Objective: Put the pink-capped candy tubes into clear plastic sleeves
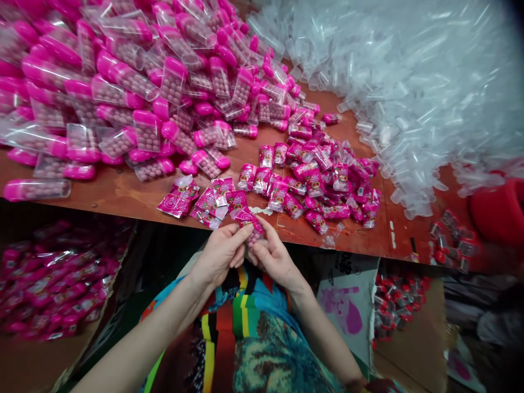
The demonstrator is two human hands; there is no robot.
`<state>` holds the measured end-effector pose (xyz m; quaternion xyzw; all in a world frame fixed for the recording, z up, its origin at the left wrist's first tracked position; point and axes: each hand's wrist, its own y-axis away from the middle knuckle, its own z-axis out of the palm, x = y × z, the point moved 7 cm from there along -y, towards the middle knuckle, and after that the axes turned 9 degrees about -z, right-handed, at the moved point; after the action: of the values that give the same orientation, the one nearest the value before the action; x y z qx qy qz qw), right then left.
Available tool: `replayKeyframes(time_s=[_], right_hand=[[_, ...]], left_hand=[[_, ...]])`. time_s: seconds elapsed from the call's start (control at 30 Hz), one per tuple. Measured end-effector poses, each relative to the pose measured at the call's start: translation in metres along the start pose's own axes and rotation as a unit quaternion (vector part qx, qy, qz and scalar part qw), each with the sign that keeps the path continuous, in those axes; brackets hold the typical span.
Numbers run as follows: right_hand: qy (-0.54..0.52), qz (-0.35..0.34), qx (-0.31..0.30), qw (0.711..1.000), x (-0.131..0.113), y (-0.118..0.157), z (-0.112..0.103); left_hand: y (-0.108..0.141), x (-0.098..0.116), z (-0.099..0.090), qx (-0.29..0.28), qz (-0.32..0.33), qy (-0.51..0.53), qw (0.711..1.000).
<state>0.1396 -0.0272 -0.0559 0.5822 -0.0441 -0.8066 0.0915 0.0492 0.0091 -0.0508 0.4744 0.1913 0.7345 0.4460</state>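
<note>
Just off the table's front edge, my left hand [224,245] and my right hand [273,252] close together around one candy container [254,238]. Pink balls show through its clear wall, and a printed pink sleeve [249,218] covers its upper part. My left thumb presses on the sleeve; the fingers of my right hand grip the other side. Fingers hide the container's lower end. Right beyond my hands lie flat pink sleeves [210,204] in small stacks. To their right sits a heap of sleeved containers [315,177].
Pink-capped candy containers [139,82] pile high on the table's [123,188] left. Clear empty tubes [409,98] cover the right, near a red tub [499,210]. Below stand a left box of sleeved containers [61,284] and a right box of small red-capped containers [399,300].
</note>
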Motion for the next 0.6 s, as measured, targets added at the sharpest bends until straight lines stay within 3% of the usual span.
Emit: replayKeyframes(time_s=[0.2, 0.4, 0.6], right_hand=[[0.032, -0.002, 0.038, 0.999, 0.005, -0.002, -0.003], [-0.061, 0.021, 0.027, 0.998, 0.014, -0.006, -0.007], [-0.087, 0.016, 0.053, 0.995, 0.021, -0.007, -0.01]], left_hand=[[-0.001, -0.007, -0.004, 0.062, 0.018, -0.04, 0.997], [-0.002, -0.015, 0.001, 0.013, 0.002, -0.031, 0.999], [-0.003, -0.008, 0.004, 0.033, 0.034, -0.061, 0.997]])
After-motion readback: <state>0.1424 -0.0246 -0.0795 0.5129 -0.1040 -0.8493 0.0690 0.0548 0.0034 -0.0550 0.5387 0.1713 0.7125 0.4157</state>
